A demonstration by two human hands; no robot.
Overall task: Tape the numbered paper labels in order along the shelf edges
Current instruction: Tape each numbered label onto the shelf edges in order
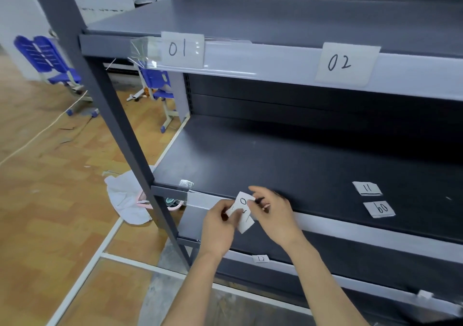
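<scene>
Both forearms enter from below. Left hand (220, 223) and right hand (273, 215) each pinch one side of the held label (244, 215), fingers curled onto its edges. It is just in front of the middle shelf edge (350, 228), near that edge's left end.

The held label is a small white paper slip, tilted, with handwritten black digits: a "0" is legible, the second digit is partly covered by fingers. Whether tape is on it cannot be told.

Probable step: seating this slip on the pale edge strip. Sound practice would be to level it against the strip, match the height of label 01 (181, 48) and label 02 (345, 64) on the upper edge, then press from centre outward so the tape lies uncreased.

Label 11 (367, 188) and an inverted slip (379, 209) lie loose on the middle shelf, well to the right. Label 12 (260, 258) is fixed on the lower edge.
</scene>
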